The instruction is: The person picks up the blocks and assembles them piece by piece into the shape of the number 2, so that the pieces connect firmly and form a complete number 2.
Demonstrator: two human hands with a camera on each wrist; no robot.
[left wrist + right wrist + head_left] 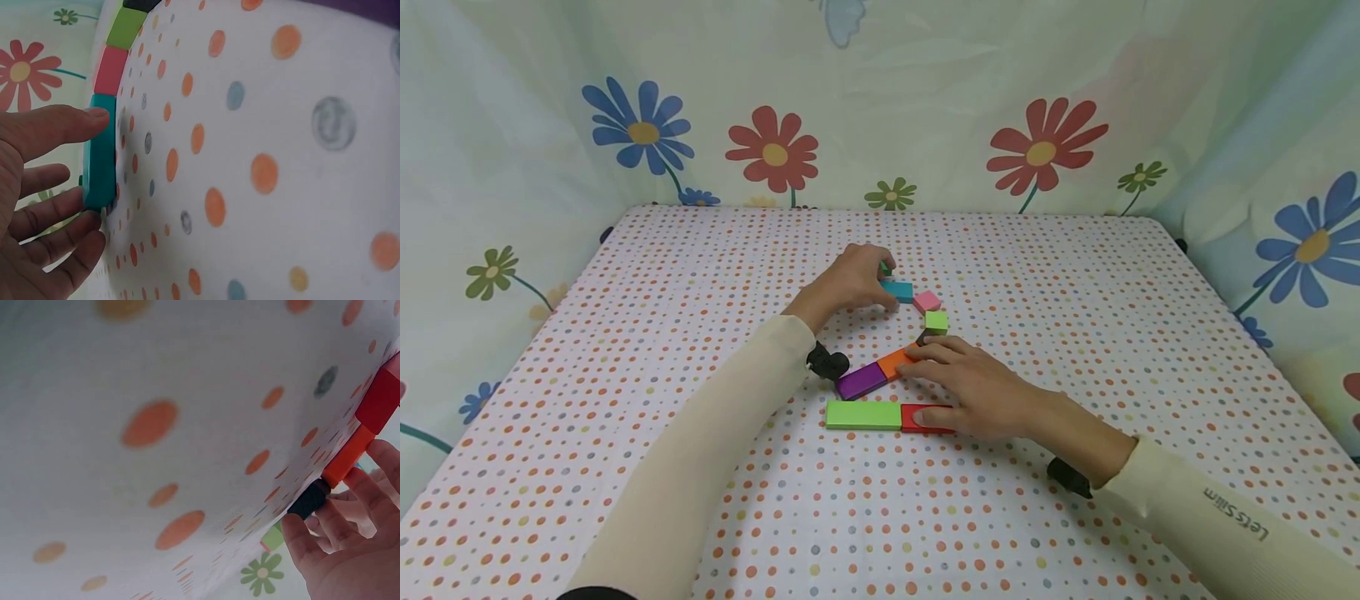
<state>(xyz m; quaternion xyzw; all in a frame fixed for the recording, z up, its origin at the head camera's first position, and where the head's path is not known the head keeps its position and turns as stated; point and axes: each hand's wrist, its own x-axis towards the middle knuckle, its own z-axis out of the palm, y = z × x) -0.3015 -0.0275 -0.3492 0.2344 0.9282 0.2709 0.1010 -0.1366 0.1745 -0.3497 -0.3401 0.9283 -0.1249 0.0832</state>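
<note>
My left hand [852,277] curls round a teal block [898,292], thumb along one side and fingers by its far end. A small green piece [886,269] shows among those fingers; most of it is hidden. My right hand [981,387] lies spread across several blocks. Its fingertips touch an orange block [895,363] and a dark block [309,499], and its thumb rests on a red block [913,418]. Pink [927,302] and light green [936,322] blocks join the teal and dark ones in a curve. A purple block [861,381] continues from the orange one.
A long light green block [862,415] lies end to end with the red one, at the near side. Polka-dot cloth [700,275] covers the table. Flowered curtains [910,100] stand behind it and at both sides.
</note>
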